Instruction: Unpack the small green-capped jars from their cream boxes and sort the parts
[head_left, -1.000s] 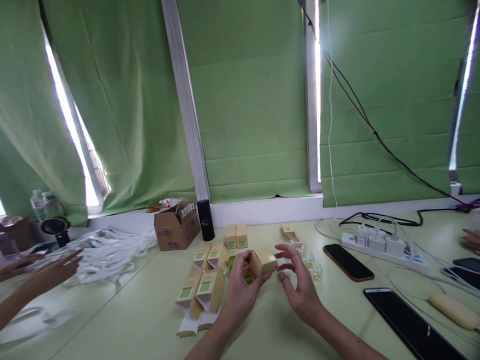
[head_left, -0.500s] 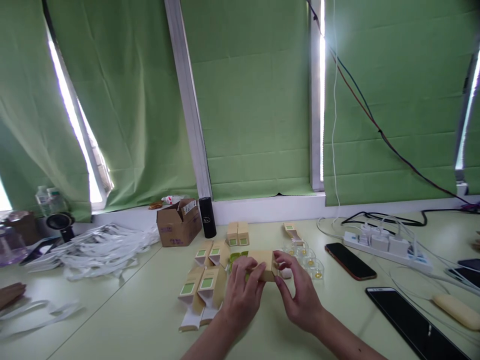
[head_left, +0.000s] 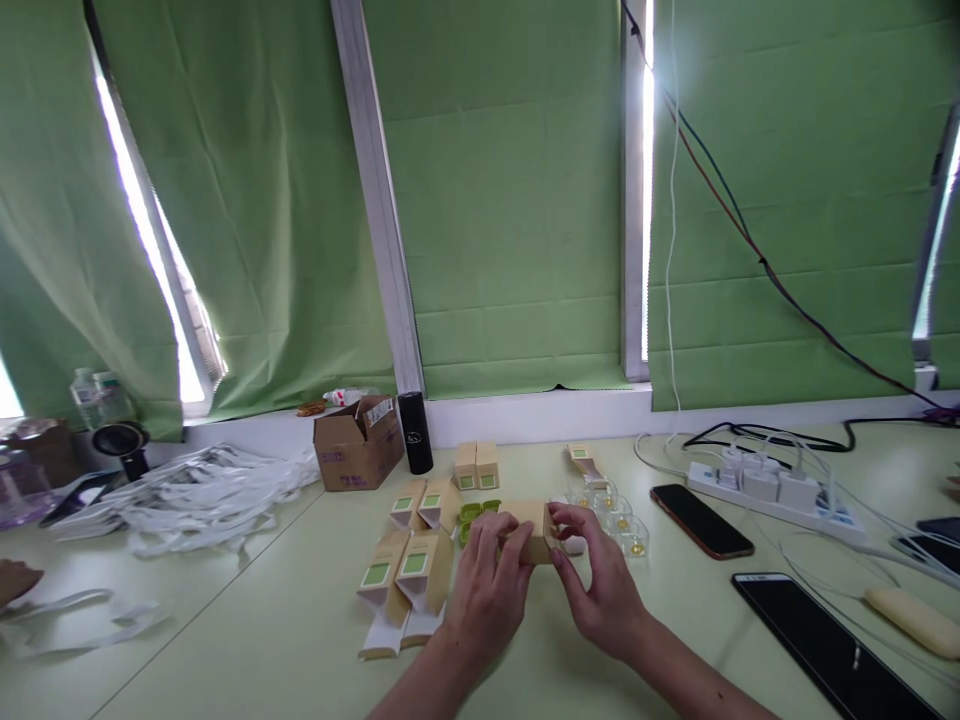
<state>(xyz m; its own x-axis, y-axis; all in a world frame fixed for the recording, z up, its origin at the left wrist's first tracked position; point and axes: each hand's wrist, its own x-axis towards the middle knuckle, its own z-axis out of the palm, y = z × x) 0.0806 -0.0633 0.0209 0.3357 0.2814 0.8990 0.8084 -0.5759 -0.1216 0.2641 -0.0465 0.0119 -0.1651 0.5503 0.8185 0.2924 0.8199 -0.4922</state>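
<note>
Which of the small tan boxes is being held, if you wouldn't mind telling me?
The tan box between the left hand and right hand; the other tan boxes rest on the table.

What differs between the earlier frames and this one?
The small box has turned in the grip. The left hand has shifted over its top, and the right hand, fingers spread beside it at first, has closed in on its right end. The co-worker's hands have drawn back from the white straps toward the left edge. The cardboard carton and power strip stayed put.
</note>
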